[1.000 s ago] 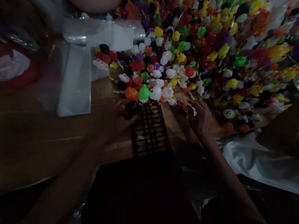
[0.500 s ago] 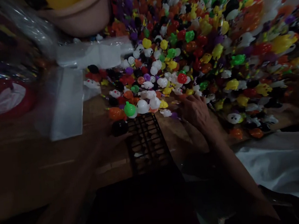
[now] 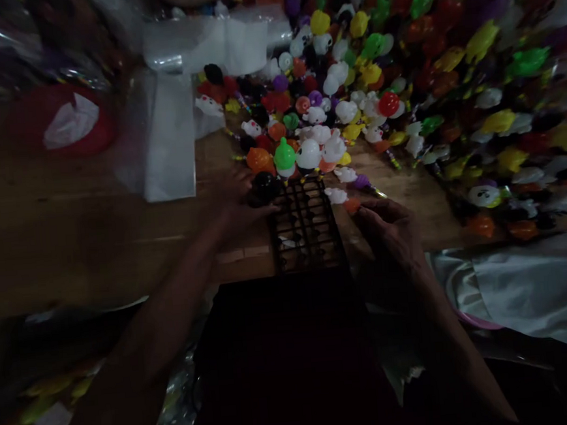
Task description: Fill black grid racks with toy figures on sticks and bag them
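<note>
In the dim head view, my right hand (image 3: 390, 230) pinches a small orange plastic toy (image 3: 352, 205) at its fingertips. A white toy (image 3: 336, 196) lies against that one. Left of them is a dark barred frame (image 3: 304, 227) resembling an abacus. My left hand (image 3: 236, 200), blurred and dark, curls at the frame's far left corner, its thumb and fingers around a black toy (image 3: 266, 186). Just beyond the frame stand an orange toy (image 3: 260, 160), a green toy (image 3: 284, 155) and a round white toy (image 3: 308, 155), close together.
A large heap of colourful toys (image 3: 430, 76) with beaded stems covers the back right. Clear plastic bags (image 3: 169, 136) lie left of it on the wooden table (image 3: 92, 221). Farther left is a red thing with white material (image 3: 71, 123). White cloth (image 3: 534, 278) hangs at the right.
The camera view has shifted, so the table appears higher and farther right. My right hand has drawn back from the heap with the orange toy. My left hand stays by the black toy.
</note>
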Motion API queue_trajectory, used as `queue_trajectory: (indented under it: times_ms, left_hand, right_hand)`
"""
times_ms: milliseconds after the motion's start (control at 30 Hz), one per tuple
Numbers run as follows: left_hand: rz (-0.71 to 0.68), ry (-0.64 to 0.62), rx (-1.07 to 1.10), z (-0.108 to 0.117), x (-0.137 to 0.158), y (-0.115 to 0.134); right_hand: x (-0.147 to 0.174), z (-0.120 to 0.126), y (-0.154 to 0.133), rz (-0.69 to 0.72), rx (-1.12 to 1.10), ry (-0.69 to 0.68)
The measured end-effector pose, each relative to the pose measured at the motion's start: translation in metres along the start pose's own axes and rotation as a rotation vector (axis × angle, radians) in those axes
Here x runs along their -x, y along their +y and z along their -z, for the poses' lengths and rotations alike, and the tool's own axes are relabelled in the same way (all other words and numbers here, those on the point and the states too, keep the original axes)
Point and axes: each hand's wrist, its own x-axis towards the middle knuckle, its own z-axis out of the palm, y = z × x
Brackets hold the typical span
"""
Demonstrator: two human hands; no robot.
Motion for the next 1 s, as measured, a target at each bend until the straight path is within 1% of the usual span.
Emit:
queue_trajectory:
  times_ms: [100,167,233,333,400,467,500,567,633,667,733,867,933,1000]
  left_hand:
    - [-0.031,0.021,-0.069,0.000,-0.002,0.000]
    - [-0.009,0.046,-0.056,-0.003,-0.001,-0.002]
    - [0.034,0.078,-0.016,-0.007,0.003,-0.006]
    - [0.049,0.093,-0.017,-0.011,0.009,-0.008]
    - [0.037,0.079,-0.065,-0.011,0.013,-0.008]
    - [0.061,0.063,-0.096,-0.009,0.015,-0.007]
    - [0.083,0.050,-0.101,-0.009,0.016,-0.006]
    - [0.118,0.022,-0.099,-0.007,0.016,-0.004]
    - [0.118,-0.012,-0.096,-0.004,0.015,0.001]
    - [0.113,-0.022,-0.094,-0.002,0.014,0.004]
    - [0.109,-0.041,-0.083,0.003,0.012,0.009]
    - [0.091,-0.076,-0.042,0.008,0.007,0.016]
    - [0.062,-0.089,-0.034,0.007,0.005,0.016]
    - [0.039,-0.098,-0.035,0.006,0.003,0.015]
  right_hand:
    - [0.003,0.008,0.002,0.311,0.473,0.038]
    - [0.000,0.013,0.004,0.481,0.766,0.052]
    - [-0.002,0.013,0.006,0.559,0.980,0.063]
    - [-0.004,0.011,0.010,0.568,1.135,0.101]
    - [-0.003,0.009,0.010,0.558,1.115,0.061]
    - [-0.002,0.007,0.008,0.519,0.981,-0.002]
    - [-0.002,0.004,0.007,0.480,0.899,-0.016]
    - [-0.003,-0.004,0.004,0.353,0.776,0.014]
    - [-0.005,-0.013,-0.001,0.239,0.733,0.030]
    - [-0.006,-0.016,-0.004,0.214,0.720,0.024]
    - [-0.007,-0.018,-0.013,0.247,0.656,-0.041]
    - [-0.007,-0.017,-0.031,0.429,0.488,-0.192]
    - [-0.009,-0.026,-0.035,0.480,0.436,-0.187]
    - [-0.013,-0.047,-0.033,0.505,0.347,-0.123]
